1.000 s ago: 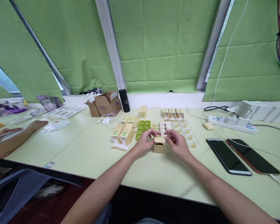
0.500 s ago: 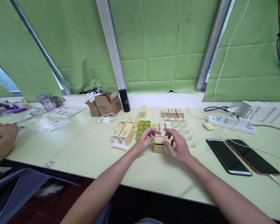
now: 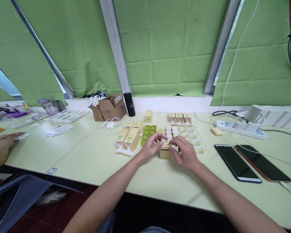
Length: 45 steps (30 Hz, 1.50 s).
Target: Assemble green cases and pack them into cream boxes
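A small tan cardboard box stands on the pale green table in front of me. My left hand pinches its top flap from the left, fingers curled over it. My right hand curls against the box's right side and top, fingertips touching the flap. Just behind the box lie green trays, small white pieces and clear round lids with yellow labels. Folded tan boxes with green labels lie to the left of my left hand.
Two phones lie at the right, one on a cable, behind them a power strip. A brown carton and a black flask stand at the back. Another person's hand rests on the table at the far left.
My right hand has dropped from above the flap onto the box's right side. The flap now lies lower on the box. The other person's hand at the left has shifted about.
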Each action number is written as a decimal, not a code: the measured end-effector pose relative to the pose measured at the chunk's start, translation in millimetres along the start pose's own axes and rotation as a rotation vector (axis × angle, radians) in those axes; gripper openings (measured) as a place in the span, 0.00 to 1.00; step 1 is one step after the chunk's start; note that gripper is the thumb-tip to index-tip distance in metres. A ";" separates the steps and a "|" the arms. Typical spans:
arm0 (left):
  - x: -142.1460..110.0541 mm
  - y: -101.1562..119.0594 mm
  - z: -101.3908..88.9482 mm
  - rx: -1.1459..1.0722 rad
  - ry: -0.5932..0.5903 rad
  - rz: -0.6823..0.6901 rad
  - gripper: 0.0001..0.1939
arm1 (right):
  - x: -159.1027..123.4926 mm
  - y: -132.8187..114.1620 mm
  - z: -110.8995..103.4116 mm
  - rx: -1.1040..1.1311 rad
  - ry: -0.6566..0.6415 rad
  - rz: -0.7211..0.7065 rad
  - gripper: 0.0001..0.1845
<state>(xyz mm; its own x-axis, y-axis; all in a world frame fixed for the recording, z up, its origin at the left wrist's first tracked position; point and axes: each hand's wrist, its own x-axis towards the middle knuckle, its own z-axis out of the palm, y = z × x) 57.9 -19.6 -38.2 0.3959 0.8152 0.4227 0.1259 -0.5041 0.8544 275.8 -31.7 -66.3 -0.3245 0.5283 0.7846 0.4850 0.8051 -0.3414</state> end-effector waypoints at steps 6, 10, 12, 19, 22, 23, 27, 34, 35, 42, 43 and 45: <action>-1.1 -1.3 0.9 0.032 -0.016 0.024 0.18 | 1.3 -1.5 -1.2 0.004 -0.001 -0.041 0.05; -0.8 -3.4 0.4 0.046 -0.029 0.037 0.18 | 1.4 -3.1 -1.3 0.012 -0.007 -0.069 0.06; -0.6 -3.6 0.1 0.055 -0.035 0.043 0.18 | 1.4 -3.8 -1.4 0.016 -0.002 -0.087 0.06; -0.8 -1.6 0.7 0.070 -0.033 0.056 0.18 | 1.0 -3.4 -2.9 0.031 -0.011 -0.116 0.06; -0.9 -0.5 1.0 0.069 -0.039 0.053 0.18 | 0.4 -2.6 -3.0 0.039 -0.018 -0.117 0.06; -0.9 -0.2 1.1 0.072 -0.044 0.051 0.18 | 0.4 -2.5 -3.0 0.044 -0.019 -0.117 0.06; -0.9 0.4 1.4 0.080 -0.051 0.055 0.17 | 0.5 -2.4 -3.2 0.059 -0.021 -0.118 0.07; -0.7 -0.2 1.5 0.087 -0.055 0.055 0.17 | -0.2 -1.9 -3.3 0.068 -0.027 -0.103 0.07; -0.6 -0.5 1.5 0.086 -0.056 0.056 0.17 | -0.5 -1.6 -3.1 0.067 -0.029 -0.101 0.07; -0.5 -2.0 2.5 0.113 -0.074 0.069 0.19 | -1.3 -0.4 -1.7 0.085 -0.064 -0.065 0.08; -0.6 -1.9 2.6 0.117 -0.077 0.073 0.19 | -1.0 -0.8 -2.1 0.087 -0.072 -0.054 0.08; -0.9 -1.1 2.6 0.123 -0.080 0.080 0.18 | -0.5 -1.7 -3.4 0.083 -0.094 -0.043 0.08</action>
<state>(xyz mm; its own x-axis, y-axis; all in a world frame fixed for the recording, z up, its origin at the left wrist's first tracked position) 59.8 -20.6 -40.3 0.4794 0.7484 0.4583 0.2000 -0.6017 0.7733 277.9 -34.3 -64.4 -0.4202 0.5130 0.7485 0.4013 0.8449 -0.3537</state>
